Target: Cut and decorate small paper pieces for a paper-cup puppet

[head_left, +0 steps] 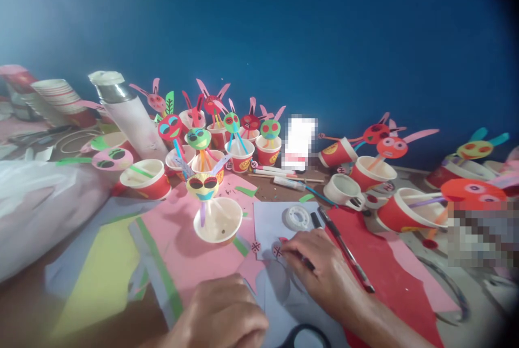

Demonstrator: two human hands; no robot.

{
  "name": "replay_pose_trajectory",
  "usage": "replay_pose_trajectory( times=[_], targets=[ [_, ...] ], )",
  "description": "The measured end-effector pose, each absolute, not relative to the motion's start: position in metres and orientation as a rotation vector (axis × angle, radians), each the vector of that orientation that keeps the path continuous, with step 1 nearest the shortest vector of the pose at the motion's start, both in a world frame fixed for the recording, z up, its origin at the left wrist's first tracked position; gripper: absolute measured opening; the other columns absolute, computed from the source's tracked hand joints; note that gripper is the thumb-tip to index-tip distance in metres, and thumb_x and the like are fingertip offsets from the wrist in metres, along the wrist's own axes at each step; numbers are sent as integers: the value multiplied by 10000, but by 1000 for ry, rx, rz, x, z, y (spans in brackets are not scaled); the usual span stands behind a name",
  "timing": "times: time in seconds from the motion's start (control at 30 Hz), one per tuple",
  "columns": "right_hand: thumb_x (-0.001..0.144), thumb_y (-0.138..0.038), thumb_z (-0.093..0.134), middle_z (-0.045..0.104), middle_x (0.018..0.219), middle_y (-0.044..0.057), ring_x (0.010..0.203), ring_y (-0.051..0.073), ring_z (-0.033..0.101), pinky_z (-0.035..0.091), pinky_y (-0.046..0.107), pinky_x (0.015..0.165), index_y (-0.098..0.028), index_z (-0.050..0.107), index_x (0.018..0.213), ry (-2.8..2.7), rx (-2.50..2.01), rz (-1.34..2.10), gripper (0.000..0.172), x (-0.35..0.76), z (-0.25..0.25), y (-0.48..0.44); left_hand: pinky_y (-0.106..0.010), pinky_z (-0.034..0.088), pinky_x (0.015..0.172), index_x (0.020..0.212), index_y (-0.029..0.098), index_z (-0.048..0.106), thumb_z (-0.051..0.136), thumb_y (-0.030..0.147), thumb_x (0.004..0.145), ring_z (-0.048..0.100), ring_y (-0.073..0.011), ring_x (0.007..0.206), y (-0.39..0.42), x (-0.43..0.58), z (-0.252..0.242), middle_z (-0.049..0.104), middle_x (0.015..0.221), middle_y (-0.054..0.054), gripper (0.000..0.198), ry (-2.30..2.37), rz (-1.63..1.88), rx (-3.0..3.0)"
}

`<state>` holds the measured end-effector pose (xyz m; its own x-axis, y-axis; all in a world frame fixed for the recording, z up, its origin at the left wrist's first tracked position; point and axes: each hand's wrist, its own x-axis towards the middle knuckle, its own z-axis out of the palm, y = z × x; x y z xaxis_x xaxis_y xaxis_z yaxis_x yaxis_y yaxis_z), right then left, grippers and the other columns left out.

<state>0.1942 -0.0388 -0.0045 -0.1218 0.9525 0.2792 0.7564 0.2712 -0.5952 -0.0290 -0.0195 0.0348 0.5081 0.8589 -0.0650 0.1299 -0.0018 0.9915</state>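
My right hand [320, 267] is closed, thumb and fingertips pinching a small round paper piece [277, 251] with a dark star-like pattern. A similar patterned paper piece [255, 247] lies just left of it. Beneath my right hand is a white sheet [270, 218], and part of a dark pen-like thing shows under the fingers. My left hand [227, 310] is curled at the bottom middle, its fingertips hidden from view. Black scissor handles [306, 334] show between my hands at the lower edge. Ahead stands a paper cup [219, 221] with a yellow paper face [203, 187] on straws.
A tape roll [298, 217] and a black pen [346, 248] lie near my right hand, the pen on red paper [389, 272]. Several cups with paper faces line the back, beside a white flask [132, 121] and a white mug [344, 191]. Pink paper [174, 240] spreads left.
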Motion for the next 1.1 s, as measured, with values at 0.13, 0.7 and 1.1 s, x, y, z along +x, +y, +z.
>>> replay_pose_trajectory(
  times=[0.13,0.7,1.1],
  targets=[
    [882,-146,508,652,685,-14,625,145,573,335,312,671,-203,589,745,-2056,-1472,305,169,191,-9,-51,-267,385,482,717,190,688,636,430,757,507,-155,511,-16,-6,22,615,615,-65,248,867,421,1075],
    [892,-257,483,687,929,32,864,219,624,450,356,773,-243,644,916,-1776,-1836,135,164,260,-8,-23,-193,394,440,944,175,632,732,359,706,502,-99,541,5,-27,7,569,678,9,316,972,470,547],
    [885,-268,490,686,907,16,850,213,630,466,336,748,-250,646,889,-1762,-1847,153,156,265,-10,-22,-172,375,369,927,193,652,791,339,628,504,-102,475,15,-61,-11,575,630,7,361,1124,478,538]
  ],
)
